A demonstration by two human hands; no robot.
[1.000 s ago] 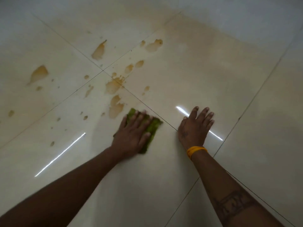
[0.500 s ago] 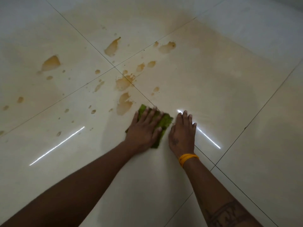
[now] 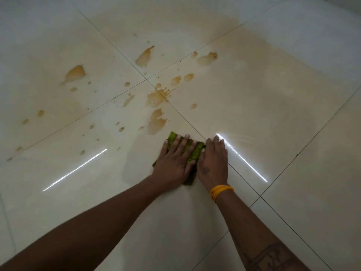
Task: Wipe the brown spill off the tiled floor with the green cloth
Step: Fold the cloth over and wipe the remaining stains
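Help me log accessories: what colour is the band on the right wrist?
Orange-yellow; the band sits on the right wrist, seen in the head view.

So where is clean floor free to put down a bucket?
Free: the tile right of the right hand, and the floor below the left hand. Crowded: brown spill spreads above and left of the cloth.

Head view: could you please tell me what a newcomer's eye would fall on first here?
First, the brown spill: puddles and droplets scattered over the pale tiled floor, thickest where four tiles meet, left of centre. Just below it, the left hand presses flat on the green cloth, with the right hand flat beside it at the cloth's right edge. A yellow wristband stands out on the right wrist.
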